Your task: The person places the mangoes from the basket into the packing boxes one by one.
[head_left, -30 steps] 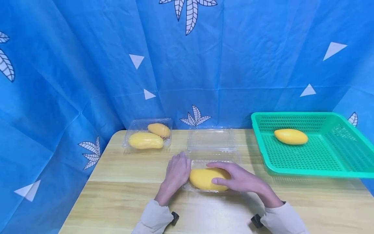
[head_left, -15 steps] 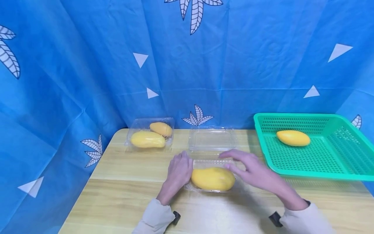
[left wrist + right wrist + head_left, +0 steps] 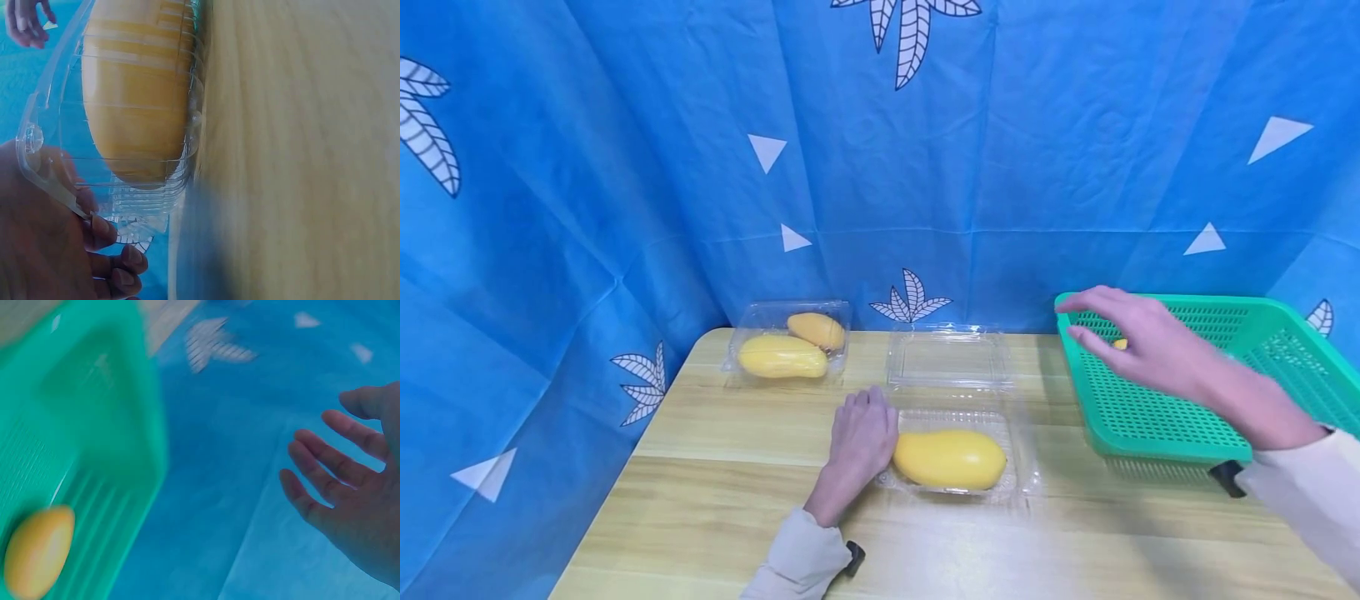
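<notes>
A clear plastic clamshell box [image 3: 955, 419] lies open on the table with its lid [image 3: 949, 357] folded back, and one large yellow mango [image 3: 951, 459] rests in its base. My left hand [image 3: 861, 433] pinches the box's left rim between thumb and finger, as the left wrist view shows. Above the left part of the green basket [image 3: 1150, 421] my right hand [image 3: 1157, 346] hovers, fingers spread and holding nothing. Mostly hidden behind that hand in the head view, another mango [image 3: 39, 553] lies in the basket.
At the back left of the wooden table [image 3: 715, 492] stands a second clear box [image 3: 760, 319] holding two yellow fruits. A blue patterned cloth [image 3: 887, 167] hangs right behind the table's far edge.
My right hand has let go of the mango in the box and moved right and up, over the basket. My left hand has stayed on the box's rim.
</notes>
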The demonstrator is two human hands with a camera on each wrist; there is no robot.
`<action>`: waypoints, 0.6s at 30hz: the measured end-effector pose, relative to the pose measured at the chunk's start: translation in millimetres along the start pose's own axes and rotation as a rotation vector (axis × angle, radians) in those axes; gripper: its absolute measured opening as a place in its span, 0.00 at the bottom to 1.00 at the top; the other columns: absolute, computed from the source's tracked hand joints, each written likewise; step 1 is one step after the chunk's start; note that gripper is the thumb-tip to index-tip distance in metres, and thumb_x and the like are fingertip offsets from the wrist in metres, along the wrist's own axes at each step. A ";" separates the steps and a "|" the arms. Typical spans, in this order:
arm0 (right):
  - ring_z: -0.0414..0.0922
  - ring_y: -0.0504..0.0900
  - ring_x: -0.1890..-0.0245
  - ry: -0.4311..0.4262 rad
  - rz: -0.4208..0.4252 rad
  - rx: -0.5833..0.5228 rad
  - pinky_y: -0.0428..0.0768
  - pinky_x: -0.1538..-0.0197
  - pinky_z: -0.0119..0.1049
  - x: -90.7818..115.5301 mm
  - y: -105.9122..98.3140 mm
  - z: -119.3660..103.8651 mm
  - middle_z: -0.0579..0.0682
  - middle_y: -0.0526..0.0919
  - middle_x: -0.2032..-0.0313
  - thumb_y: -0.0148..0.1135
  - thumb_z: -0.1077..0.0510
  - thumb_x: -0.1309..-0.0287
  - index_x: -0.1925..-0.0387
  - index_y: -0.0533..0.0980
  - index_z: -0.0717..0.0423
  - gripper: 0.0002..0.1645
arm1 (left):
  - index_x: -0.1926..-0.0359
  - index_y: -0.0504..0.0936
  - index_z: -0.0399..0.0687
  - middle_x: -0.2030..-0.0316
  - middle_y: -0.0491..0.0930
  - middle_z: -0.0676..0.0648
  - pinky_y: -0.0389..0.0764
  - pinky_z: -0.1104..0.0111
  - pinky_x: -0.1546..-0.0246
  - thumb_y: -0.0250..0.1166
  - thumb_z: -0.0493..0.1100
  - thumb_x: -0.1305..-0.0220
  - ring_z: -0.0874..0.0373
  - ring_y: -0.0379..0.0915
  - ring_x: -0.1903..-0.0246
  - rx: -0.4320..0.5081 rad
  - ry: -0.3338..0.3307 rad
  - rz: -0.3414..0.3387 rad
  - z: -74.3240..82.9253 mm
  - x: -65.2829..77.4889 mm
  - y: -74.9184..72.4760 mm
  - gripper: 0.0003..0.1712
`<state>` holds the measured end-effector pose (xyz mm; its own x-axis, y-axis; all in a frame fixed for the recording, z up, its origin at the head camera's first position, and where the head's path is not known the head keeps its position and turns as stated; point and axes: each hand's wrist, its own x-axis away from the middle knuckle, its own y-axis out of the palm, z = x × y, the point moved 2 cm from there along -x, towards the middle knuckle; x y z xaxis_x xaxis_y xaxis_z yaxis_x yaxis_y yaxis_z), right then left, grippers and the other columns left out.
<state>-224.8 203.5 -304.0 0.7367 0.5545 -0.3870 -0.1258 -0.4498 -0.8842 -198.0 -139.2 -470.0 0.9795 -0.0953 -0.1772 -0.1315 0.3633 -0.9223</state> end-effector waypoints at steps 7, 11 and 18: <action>0.60 0.83 0.53 0.068 -0.098 0.133 0.81 0.55 0.61 6.6 -7.7 70.7 0.62 0.82 0.48 0.66 0.64 0.38 0.45 0.79 0.62 0.19 | 0.66 0.72 0.43 0.70 0.71 0.45 0.73 0.56 0.62 0.48 0.45 0.24 0.46 0.69 0.64 -0.018 0.002 -0.002 0.8 -0.1 -0.1 0.14; 0.57 0.84 0.62 0.121 -0.184 0.207 0.82 0.64 0.56 7.4 -8.5 105.7 0.65 0.81 0.48 0.66 0.62 0.38 0.46 0.79 0.62 0.19 | 0.66 0.73 0.42 0.69 0.72 0.44 0.73 0.55 0.60 0.49 0.45 0.25 0.46 0.70 0.63 -0.029 -0.006 -0.002 -0.1 0.0 -0.6 0.14; 0.63 0.83 0.60 0.235 -0.324 0.228 0.80 0.62 0.63 15.6 -4.8 152.9 0.69 0.80 0.49 0.67 0.58 0.38 0.46 0.78 0.62 0.21 | 0.66 0.73 0.43 0.69 0.72 0.44 0.73 0.54 0.59 0.47 0.44 0.25 0.46 0.70 0.64 -0.018 -0.011 -0.015 0.1 0.2 0.4 0.14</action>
<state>-314.3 321.3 -345.8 0.8894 0.4559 -0.0347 0.0123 -0.0997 -0.9949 -197.9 -139.0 -470.4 0.9830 -0.0903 -0.1600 -0.1198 0.3451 -0.9309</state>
